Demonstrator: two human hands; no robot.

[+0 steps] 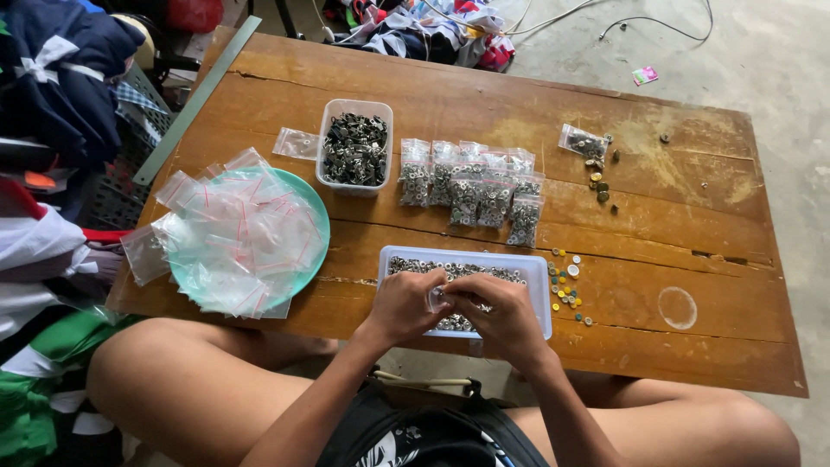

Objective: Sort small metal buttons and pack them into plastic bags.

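Both hands are over the shallow clear plastic tray of small silver metal rings (527, 270) at the near edge of the worn wooden table (692, 259). The left hand (399, 304) and right hand (501, 313) meet fingertip to fingertip, pinched closed on a small clear plastic zip bag (437, 297) between them; how full it is cannot be made out. The risk here looks simple: a loose pinch and the bag tips, spilling rings back into the tray or off the table edge onto the person's lap. Behind the tray, a row of filled small clear bags of silver rings (471, 186) stands close together, so a reaching wrist could topple them. Left of the tray, a heap of empty red-striped clear bags on a round turquoise plate (316, 227) could slide off if brushed
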